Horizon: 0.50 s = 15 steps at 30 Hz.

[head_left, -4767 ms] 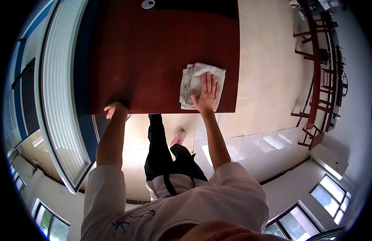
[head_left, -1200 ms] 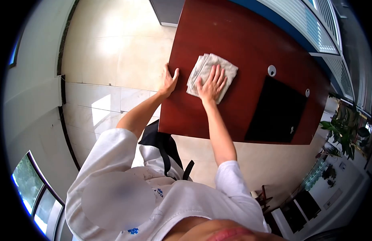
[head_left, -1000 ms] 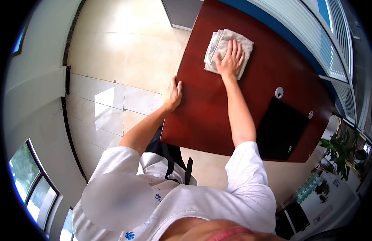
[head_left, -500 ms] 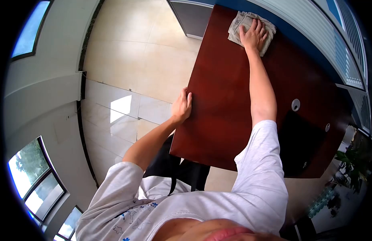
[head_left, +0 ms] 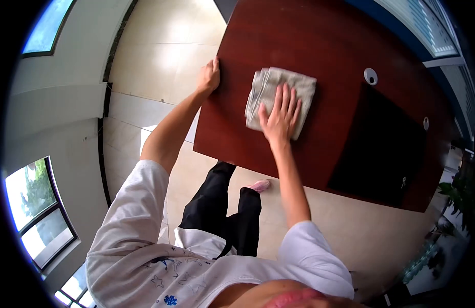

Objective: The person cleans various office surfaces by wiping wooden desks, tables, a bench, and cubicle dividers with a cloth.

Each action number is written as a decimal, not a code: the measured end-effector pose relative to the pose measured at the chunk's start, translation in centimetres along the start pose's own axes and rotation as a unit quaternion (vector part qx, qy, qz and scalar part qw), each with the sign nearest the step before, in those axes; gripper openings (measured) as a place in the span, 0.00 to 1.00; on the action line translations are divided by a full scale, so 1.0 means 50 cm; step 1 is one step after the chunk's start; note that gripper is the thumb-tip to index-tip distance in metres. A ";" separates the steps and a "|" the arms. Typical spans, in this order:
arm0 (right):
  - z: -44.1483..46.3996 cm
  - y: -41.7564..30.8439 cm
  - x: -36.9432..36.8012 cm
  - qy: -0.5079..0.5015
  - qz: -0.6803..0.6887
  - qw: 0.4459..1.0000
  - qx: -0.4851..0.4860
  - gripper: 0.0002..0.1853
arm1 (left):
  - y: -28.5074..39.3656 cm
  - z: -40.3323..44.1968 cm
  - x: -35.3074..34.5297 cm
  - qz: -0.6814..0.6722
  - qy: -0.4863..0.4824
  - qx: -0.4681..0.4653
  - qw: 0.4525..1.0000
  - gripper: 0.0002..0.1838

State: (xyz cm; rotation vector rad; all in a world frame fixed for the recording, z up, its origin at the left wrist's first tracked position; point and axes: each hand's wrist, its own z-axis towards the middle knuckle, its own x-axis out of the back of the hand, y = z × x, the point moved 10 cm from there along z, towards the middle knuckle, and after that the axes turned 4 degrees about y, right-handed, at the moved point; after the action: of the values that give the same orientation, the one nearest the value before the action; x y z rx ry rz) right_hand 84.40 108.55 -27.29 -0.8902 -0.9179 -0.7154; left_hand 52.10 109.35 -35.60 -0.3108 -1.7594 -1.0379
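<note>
A dark red wooden desk (head_left: 232, 131) fills the upper middle of the view. On its top lies a folded beige cloth (head_left: 301, 90). My right hand (head_left: 282, 115) rests flat on the cloth, palm down, with the fingers spread and pointing toward the far side. At the desk's left edge is my left hand (head_left: 210, 76), its fingers bent around the rim and partly hidden; it holds nothing loose.
A black panel (head_left: 378, 146) is set in the desktop on the right, with round grommets (head_left: 371, 76) near it. A blue partition (head_left: 391, 38) runs along the far side. A plant (head_left: 455, 197) stands at the far right. Light tiles (head_left: 160, 72) cover the floor.
My right hand and the cloth have come from the desk's far end toward my body. More of the near floor and my legs now shows. My left hand stays on the left edge.
</note>
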 end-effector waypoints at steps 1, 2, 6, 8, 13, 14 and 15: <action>-0.103 0.007 0.029 -0.049 0.005 0.999 -0.019 0.40 | 0.008 -0.008 0.011 0.009 0.002 0.016 1.000 0.34; -0.200 0.018 0.060 -0.068 0.014 0.997 -0.032 0.40 | 0.015 -0.019 0.019 0.018 0.001 0.033 0.999 0.35; -0.391 0.079 0.124 -0.126 0.035 0.990 -0.061 0.42 | -0.011 0.002 0.001 0.046 0.019 0.012 0.999 0.38; -0.365 0.085 0.113 -0.144 0.015 0.986 -0.077 0.44 | 0.002 -0.008 0.010 0.051 -0.002 0.035 0.998 0.37; -0.220 0.102 0.076 -0.135 0.007 0.990 -0.050 0.45 | -0.001 -0.005 0.001 0.015 -0.019 0.029 0.999 0.36; -0.162 0.107 0.066 -0.130 0.006 0.991 -0.042 0.45 | -0.002 -0.011 -0.001 0.017 -0.013 0.019 1.000 0.36; -0.098 0.118 0.049 -0.116 0.002 0.993 -0.038 0.45 | -0.009 -0.005 -0.013 0.020 -0.004 0.005 1.000 0.35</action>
State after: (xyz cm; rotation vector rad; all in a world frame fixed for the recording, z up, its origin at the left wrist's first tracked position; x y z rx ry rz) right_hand 92.10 106.56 -28.62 -1.0584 -1.0989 -0.6563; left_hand 52.24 109.05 -36.35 -0.3429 -1.7576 -1.0015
